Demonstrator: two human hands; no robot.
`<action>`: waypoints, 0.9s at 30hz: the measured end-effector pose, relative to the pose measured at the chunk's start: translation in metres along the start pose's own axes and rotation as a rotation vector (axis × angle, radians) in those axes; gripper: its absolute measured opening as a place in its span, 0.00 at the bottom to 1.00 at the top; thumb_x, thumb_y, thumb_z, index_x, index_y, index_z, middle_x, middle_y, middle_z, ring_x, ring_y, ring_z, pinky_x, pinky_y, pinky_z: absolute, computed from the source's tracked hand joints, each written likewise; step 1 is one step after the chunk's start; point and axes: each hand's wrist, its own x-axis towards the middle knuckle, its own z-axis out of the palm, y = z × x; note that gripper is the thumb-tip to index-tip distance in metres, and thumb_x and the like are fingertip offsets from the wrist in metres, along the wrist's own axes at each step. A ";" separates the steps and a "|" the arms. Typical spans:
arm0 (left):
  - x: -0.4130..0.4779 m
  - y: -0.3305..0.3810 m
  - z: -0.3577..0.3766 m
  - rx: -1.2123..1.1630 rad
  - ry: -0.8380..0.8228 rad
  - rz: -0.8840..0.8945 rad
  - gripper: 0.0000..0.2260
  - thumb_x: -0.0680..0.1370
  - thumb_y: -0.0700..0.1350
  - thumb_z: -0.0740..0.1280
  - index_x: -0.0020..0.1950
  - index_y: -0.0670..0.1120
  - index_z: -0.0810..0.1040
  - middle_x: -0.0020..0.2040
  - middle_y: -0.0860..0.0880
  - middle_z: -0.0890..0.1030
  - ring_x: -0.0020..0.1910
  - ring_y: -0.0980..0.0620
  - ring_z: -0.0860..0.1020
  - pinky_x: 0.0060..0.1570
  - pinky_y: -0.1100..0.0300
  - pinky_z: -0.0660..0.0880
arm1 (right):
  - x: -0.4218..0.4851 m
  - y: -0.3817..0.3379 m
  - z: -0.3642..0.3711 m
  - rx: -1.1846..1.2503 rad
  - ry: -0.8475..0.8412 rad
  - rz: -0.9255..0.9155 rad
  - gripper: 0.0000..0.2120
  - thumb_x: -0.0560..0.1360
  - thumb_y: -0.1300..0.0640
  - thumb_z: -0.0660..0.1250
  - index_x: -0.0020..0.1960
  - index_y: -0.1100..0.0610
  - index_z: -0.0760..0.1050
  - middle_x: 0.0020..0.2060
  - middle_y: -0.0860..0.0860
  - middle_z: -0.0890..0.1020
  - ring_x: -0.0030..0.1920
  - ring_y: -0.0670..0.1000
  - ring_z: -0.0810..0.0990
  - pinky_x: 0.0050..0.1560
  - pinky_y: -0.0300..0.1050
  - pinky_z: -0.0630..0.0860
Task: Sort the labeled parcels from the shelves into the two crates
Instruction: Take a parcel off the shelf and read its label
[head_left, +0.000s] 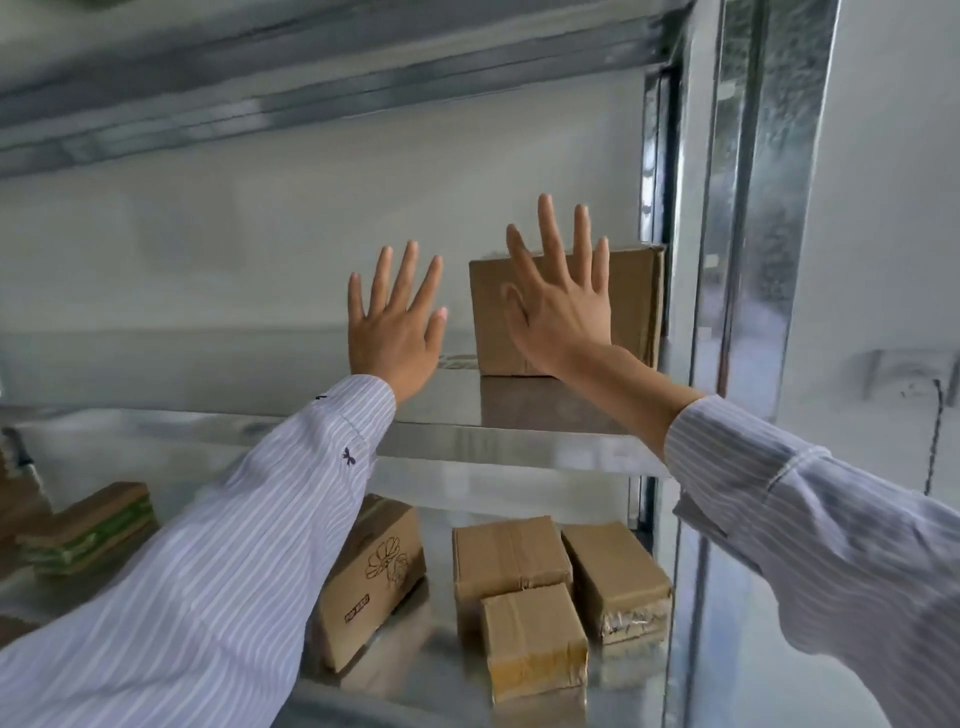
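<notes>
At the upper shelf, we reach out with both hands, fingers straight and spread, gripping nothing. Our left hand hovers just left of a brown parcel standing beside the right post. Our right hand overlaps its front, contact unclear. Four more parcels sit on the lower shelf.
</notes>
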 end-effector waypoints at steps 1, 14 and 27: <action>0.007 0.000 0.004 -0.033 0.005 0.028 0.23 0.83 0.54 0.43 0.77 0.55 0.41 0.78 0.53 0.39 0.76 0.50 0.37 0.73 0.48 0.37 | 0.002 0.002 0.000 -0.042 -0.010 0.036 0.27 0.82 0.45 0.47 0.78 0.47 0.42 0.76 0.53 0.33 0.74 0.60 0.30 0.73 0.60 0.34; 0.039 0.021 0.031 -0.987 -0.416 -0.043 0.30 0.82 0.58 0.46 0.77 0.46 0.38 0.78 0.46 0.44 0.77 0.49 0.50 0.73 0.53 0.51 | 0.020 0.033 -0.006 0.251 0.062 0.872 0.28 0.82 0.46 0.50 0.78 0.53 0.46 0.77 0.59 0.45 0.76 0.62 0.46 0.74 0.57 0.48; 0.055 -0.016 0.022 -1.464 -0.675 -0.462 0.37 0.76 0.70 0.38 0.76 0.50 0.61 0.74 0.43 0.63 0.72 0.44 0.63 0.71 0.42 0.58 | 0.022 0.029 -0.028 0.675 -0.023 1.099 0.36 0.77 0.34 0.46 0.71 0.59 0.66 0.65 0.60 0.72 0.63 0.61 0.72 0.66 0.57 0.68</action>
